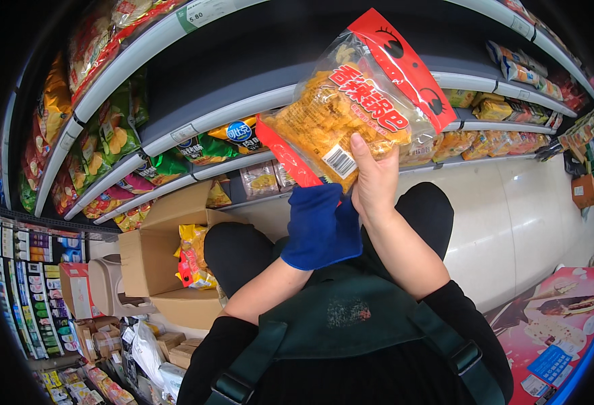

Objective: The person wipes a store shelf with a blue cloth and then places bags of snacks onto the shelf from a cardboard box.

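A clear plastic bag of crispy orange snacks (322, 111) with red ends, a printed cartoon face and a barcode is held up in front of the shelves. My right hand (375, 177) grips its lower right part, the thumb lying on the front beside the barcode. At the bag's lower red end is my left hand, hidden under a blue cloth (317, 228); its fingers cannot be seen, so its grip is unclear. Below and to the left, an open cardboard box (162, 258) holds yellow and red snack bags (195, 258).
Shelf tiers (226, 114) curve across the front, carrying chip bags (117, 126) at left and packaged snacks (489, 144) at right. A beige plastic stool (109, 286) stands left of the box, near cartons and white bags (147, 349). A pink printed panel (555, 324) is at lower right.
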Action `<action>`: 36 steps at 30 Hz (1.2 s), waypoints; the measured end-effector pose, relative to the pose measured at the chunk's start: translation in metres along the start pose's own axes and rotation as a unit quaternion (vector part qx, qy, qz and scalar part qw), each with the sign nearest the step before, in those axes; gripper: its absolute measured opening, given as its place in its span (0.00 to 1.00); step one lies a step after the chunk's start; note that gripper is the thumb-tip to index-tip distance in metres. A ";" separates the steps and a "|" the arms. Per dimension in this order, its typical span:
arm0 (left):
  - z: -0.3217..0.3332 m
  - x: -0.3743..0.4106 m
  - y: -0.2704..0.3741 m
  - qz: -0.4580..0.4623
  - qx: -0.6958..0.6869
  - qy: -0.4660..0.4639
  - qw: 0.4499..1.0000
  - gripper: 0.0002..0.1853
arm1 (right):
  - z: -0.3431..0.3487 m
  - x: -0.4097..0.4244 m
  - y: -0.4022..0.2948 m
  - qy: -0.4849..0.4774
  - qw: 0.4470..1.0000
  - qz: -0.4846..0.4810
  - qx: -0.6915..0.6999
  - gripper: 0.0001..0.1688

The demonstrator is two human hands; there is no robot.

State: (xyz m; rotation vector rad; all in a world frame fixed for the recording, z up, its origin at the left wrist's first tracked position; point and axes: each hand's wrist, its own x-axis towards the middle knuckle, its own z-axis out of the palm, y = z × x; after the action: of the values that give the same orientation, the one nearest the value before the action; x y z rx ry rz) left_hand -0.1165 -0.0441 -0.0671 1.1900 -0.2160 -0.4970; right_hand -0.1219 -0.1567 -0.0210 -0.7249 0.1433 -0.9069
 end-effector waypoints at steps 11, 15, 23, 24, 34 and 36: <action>-0.036 0.016 0.024 0.306 0.300 -0.085 0.900 0.04 | -0.037 0.010 -0.019 -0.052 0.859 -0.167 -0.481 0.30; -0.033 0.014 0.016 0.109 0.141 -0.062 0.982 0.04 | 0.006 -0.047 -0.015 -0.331 0.632 -0.196 -0.673 0.43; -0.055 0.051 0.047 0.134 0.058 -0.050 0.988 0.07 | -0.025 -0.028 -0.031 -0.314 0.692 -0.232 -0.608 0.31; -0.055 0.054 0.052 0.138 0.053 -0.051 0.988 0.08 | -0.027 -0.018 -0.039 -0.256 0.720 -0.207 -0.610 0.34; -0.068 0.052 0.073 0.376 0.518 0.018 0.768 0.12 | -0.043 -0.024 -0.023 -0.282 0.724 0.007 -0.630 0.46; -0.075 0.054 0.078 0.368 0.505 0.049 0.779 0.13 | -0.045 -0.024 -0.030 -0.316 0.675 0.051 -0.665 0.44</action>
State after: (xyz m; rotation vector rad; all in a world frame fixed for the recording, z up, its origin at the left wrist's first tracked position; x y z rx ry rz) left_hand -0.0181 0.0143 -0.0276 2.0139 -0.8986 0.4757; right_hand -0.1749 -0.1729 -0.0405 -2.3428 0.2153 -0.2391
